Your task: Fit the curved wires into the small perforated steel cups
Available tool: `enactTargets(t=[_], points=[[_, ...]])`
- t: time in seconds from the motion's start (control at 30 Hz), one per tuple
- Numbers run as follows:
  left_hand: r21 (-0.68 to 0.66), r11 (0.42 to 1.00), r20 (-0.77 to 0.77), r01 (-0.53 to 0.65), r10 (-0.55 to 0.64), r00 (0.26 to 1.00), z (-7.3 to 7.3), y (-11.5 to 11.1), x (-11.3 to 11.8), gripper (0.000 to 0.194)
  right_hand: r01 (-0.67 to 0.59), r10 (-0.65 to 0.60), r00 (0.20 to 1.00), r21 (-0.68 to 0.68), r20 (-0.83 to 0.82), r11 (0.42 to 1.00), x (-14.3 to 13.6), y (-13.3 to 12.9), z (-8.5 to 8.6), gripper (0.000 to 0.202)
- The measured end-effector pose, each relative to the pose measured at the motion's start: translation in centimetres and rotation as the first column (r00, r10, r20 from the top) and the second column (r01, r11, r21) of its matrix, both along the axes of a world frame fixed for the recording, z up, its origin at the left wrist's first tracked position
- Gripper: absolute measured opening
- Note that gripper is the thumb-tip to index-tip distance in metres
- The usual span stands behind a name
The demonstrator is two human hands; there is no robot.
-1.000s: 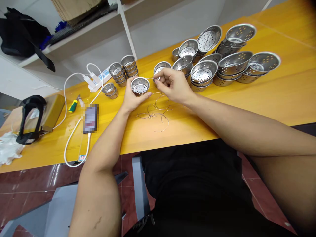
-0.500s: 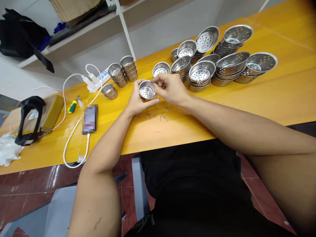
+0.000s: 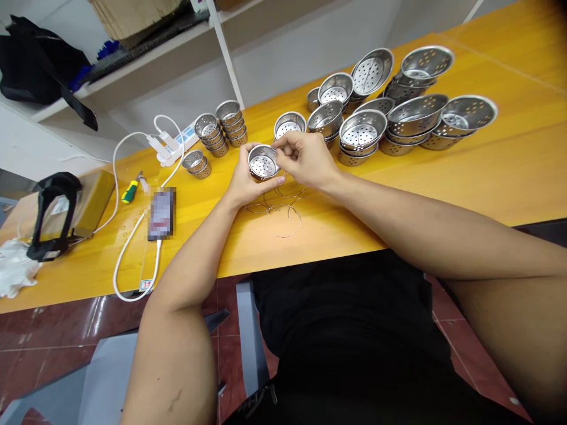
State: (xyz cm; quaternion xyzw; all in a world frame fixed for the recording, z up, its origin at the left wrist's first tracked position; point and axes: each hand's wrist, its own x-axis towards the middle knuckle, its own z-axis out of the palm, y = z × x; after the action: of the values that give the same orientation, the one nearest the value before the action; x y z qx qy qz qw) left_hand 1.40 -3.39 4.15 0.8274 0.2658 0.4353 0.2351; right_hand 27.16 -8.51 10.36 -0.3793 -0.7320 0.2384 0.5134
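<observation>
— Nearest entries?
— Black garment (image 3: 349, 336), worn by the person; beside it, one grey chair (image 3: 252, 336), partly in view. Then the yellow-brown tabletop (image 3: 341, 227), front edge foremost.
— On it, close to that edge?
— Thin curved wires (image 3: 271, 209), several, loose and overlapping, just below the hands. To their left, one phone (image 3: 162, 213), screen blurred, white cable (image 3: 116, 273) looped beside it.
— The hands?
— Left hand (image 3: 246, 182): curled round one perforated metal cup (image 3: 264, 162), fingers behind, thumb along the near side; a firm hold. Right hand (image 3: 308, 158): nearly closed, thumb and fingertips pinched together at the cup's right rim; whether anything sits between them cannot be told.
— Position of the cup?
— Between the hands, mouth up, tipped towards the person; contact with the tabletop cannot be made out.
— Farther back?
— Left: one yellow-and-green-handled tool (image 3: 130, 192); small perforated cups (image 3: 206, 133) in three stacks, one shorter; white power strip (image 3: 177, 146) just beside them. Right: wider perforated bowls (image 3: 363, 128), many stacked, some tilted.
— Farthest?
— White shelf (image 3: 148, 53), carrying a cardboard piece (image 3: 137, 18).
</observation>
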Motion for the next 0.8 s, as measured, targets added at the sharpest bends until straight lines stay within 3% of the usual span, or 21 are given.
enactTargets(t=[0.27, 0.43, 0.6, 0.8], points=[[-0.044, 0.999, -0.012, -0.011, 0.011, 1.0, 0.0, -0.3, 0.1, 0.121, -0.029, 0.028, 0.999, -0.007, -0.034, 1.0, -0.2, -0.1, 0.0, 0.031], [-0.079, 0.996, 0.054, 0.033, -0.029, 0.998, -0.1, 0.1, -0.3, 0.106, -0.239, 0.236, 0.963, -0.002, -0.129, 0.971, -0.2, -0.8, 1.1, 0.065], [-0.155, 0.988, 0.091, 0.025, -0.011, 0.996, 0.3, 0.4, -0.9, 0.101, -0.49, 0.46, 0.852, -0.068, -0.251, 0.869, 0.1, -0.6, 1.9, 0.081], [-0.142, 0.989, 0.021, 0.041, -0.038, 0.999, 0.4, -0.4, -0.2, 0.102, -0.463, 0.411, 0.859, -0.122, -0.306, 0.878, 0.3, 0.1, 1.5, 0.081]])
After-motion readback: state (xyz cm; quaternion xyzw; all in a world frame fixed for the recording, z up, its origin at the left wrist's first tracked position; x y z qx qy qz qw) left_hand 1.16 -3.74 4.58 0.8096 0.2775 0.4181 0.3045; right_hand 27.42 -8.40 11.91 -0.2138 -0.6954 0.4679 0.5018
